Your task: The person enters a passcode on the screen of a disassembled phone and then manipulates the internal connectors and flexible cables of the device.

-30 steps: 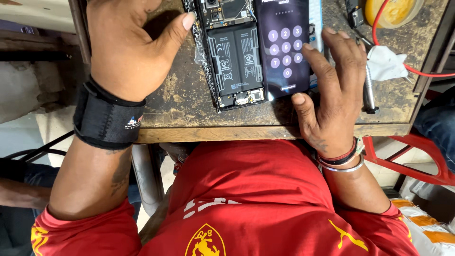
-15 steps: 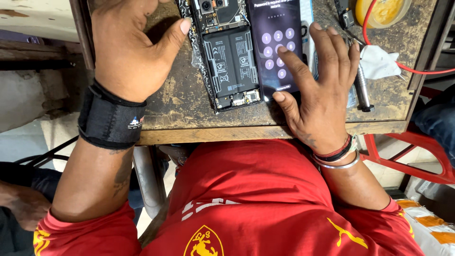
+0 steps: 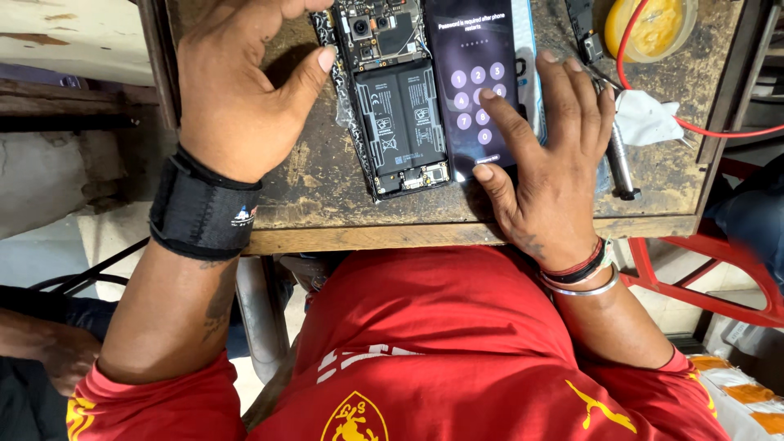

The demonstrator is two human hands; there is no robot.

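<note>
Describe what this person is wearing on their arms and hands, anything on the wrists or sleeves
Both hands are bare, no gloves. The left hand has a wide black wrist brace with a small light logo at its edge. The right hand has a red and black thread band and a thin silver bangle at the wrist. Short red sleeves with yellow trim cover the upper arms.

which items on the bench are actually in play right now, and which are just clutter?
In play:
- lit phone screen, right hand with index finger on its keypad
- opened phone body with battery exposed, left hand beside it

Lying about:
- yellow tub
- red wire
- white cloth
- metal tool
</note>
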